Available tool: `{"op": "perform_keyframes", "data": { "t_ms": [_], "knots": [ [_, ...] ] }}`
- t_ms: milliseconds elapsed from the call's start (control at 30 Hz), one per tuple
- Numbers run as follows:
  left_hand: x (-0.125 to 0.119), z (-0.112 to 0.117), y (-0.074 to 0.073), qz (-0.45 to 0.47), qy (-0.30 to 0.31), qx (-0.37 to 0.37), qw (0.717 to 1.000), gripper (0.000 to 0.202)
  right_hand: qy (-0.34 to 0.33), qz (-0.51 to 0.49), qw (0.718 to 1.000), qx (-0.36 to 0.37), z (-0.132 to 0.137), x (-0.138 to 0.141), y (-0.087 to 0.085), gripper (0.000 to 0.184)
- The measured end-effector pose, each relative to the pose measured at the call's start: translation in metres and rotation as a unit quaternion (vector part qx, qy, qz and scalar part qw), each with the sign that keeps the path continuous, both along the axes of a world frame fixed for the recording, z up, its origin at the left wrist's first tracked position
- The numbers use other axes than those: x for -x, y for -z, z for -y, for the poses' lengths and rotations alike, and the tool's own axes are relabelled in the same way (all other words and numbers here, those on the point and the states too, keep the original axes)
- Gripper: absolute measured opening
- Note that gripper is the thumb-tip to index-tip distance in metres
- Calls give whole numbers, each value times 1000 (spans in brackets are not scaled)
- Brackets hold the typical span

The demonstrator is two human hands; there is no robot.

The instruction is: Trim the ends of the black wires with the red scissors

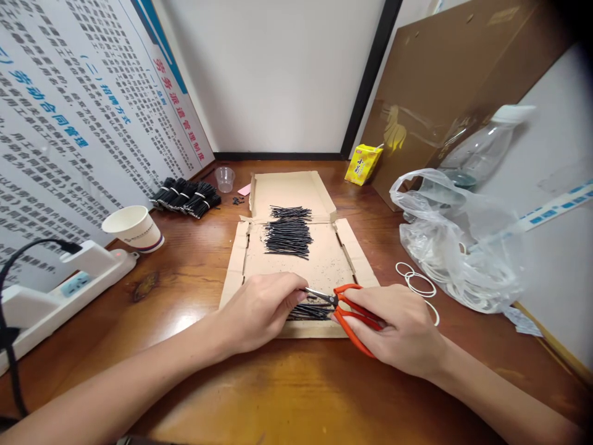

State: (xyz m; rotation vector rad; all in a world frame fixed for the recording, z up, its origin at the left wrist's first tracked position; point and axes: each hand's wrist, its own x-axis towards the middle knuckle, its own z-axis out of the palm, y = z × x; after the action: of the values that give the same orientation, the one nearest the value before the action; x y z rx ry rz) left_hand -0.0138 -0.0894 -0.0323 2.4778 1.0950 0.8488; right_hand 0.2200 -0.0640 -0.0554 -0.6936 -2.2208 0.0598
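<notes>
My right hand [401, 327] grips a pair of orange-handled scissors [354, 309], with the blades pointing left. At the blade tips, my left hand [269, 306] is closed in a pinch, its thumb and forefinger together. Whatever lies between those fingers is too small or hidden to make out. Under both hands, short black wire-like strips [312, 311] lie at the near edge of an opened cardboard box [259, 272]. Farther back on the cardboard is a larger pile of similar black strips [288, 238], with a smaller group [290, 212] behind it. Tiny dark scraps are scattered over the cardboard.
To the left are banded black bundles [185, 196], a paper cup [133, 228], a clear plastic cup [225, 179] and a power strip [69, 290]. On the right lie white rubber bands [420, 284], a plastic bag [454, 253], a bottle [486, 148] and a yellow drink carton [362, 164].
</notes>
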Motion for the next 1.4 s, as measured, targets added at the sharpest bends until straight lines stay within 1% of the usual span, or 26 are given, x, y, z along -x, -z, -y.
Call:
{"op": "perform_keyframes", "data": {
  "t_ms": [200, 600, 700, 867, 1067, 1400],
  "knots": [
    [-1, 1, -1, 8, 3, 8, 1000, 14, 12, 6, 1000, -16, 0, 1, -4, 20],
    [-1, 1, -1, 11, 7, 9, 1000, 15, 10, -6, 1000, -2, 2, -1, 0, 9],
    [-1, 1, -1, 10, 8, 12, 1000, 16, 7, -4, 1000, 2, 2, -1, -1, 10],
    [0, 1, -1, 8, 11, 16, 1000, 18, 7, 1, 1000, -12, 0, 0, -2, 17],
    [1, 1, -1, 7, 4, 15, 1000, 16, 14, -8, 1000, -2, 0, 0, -1, 13],
    [1, -1, 1, 11, 7, 18, 1000, 15, 2, -2, 1000, 7, -1, 1, 0, 10]
  ]
}}
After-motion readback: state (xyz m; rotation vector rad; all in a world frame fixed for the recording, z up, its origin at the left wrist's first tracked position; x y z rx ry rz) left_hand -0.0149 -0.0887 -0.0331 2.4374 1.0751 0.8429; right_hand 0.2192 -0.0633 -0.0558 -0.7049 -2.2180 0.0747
